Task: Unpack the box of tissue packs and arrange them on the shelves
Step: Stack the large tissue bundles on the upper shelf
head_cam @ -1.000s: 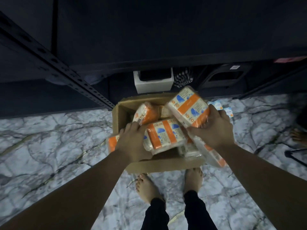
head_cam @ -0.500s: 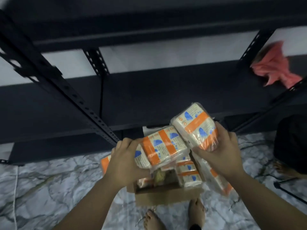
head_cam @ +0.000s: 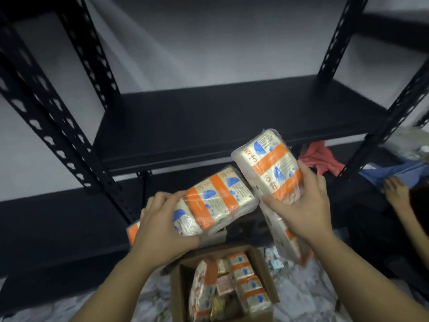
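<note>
Head view: the left hand [head_cam: 160, 226] is clamped round a tissue pack [head_cam: 216, 201] and the right hand [head_cam: 299, 205] round another pack [head_cam: 267, 163], both just below the bare black shelf [head_cam: 220, 126], above the cardboard box [head_cam: 181, 289]. More packs dangle beneath each grip; slick wrap could let one slip.

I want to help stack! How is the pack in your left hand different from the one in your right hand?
The left pack sits lower and lies nearly flat; the right pack is raised higher and tilted steeply toward the shelf. The left hand wraps its pack's end; the right hand cups its pack from beneath. Each hand seems to hold further packs underneath. Both are clear-wrapped, white with orange bands and blue marks.
</note>
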Available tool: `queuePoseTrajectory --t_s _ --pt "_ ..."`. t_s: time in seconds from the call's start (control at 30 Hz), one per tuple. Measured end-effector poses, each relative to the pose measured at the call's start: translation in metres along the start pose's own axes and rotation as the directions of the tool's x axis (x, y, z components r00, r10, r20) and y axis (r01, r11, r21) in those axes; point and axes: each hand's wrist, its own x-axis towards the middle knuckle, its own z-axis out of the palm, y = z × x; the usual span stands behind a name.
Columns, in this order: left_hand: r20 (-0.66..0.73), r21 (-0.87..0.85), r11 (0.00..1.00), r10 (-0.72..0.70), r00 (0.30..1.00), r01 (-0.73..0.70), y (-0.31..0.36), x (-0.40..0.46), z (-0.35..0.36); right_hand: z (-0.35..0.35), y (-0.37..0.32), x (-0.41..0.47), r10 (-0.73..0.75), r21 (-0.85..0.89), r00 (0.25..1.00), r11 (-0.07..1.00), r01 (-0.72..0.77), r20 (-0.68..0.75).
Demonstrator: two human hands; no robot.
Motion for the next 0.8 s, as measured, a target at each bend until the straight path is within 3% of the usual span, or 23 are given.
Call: queuePoseTrajectory --t_s 0.27,0.47,0.8 --pt "-0.138 -0.016 0.999 0.045 0.989 -0.048 0.056 0.047 -0.071 -0.043 -0.066 0.061 -0.077 0.086 0.991 0.993 0.086 -0.106" --pt "-0.216 0.021 1.000 0.000 0.976 0.005 0.086 0.102 -0.086 -0.053 -0.083 0.129 -0.067 0.069 0.993 0.995 0.074 -0.093" --pt "-0.189 0.230 0.941 -0.206 0.960 0.248 0.125 0.226 -0.035 -0.051 -0.054 0.281 -0.015 -0.291 0.992 0.955 0.050 0.122"
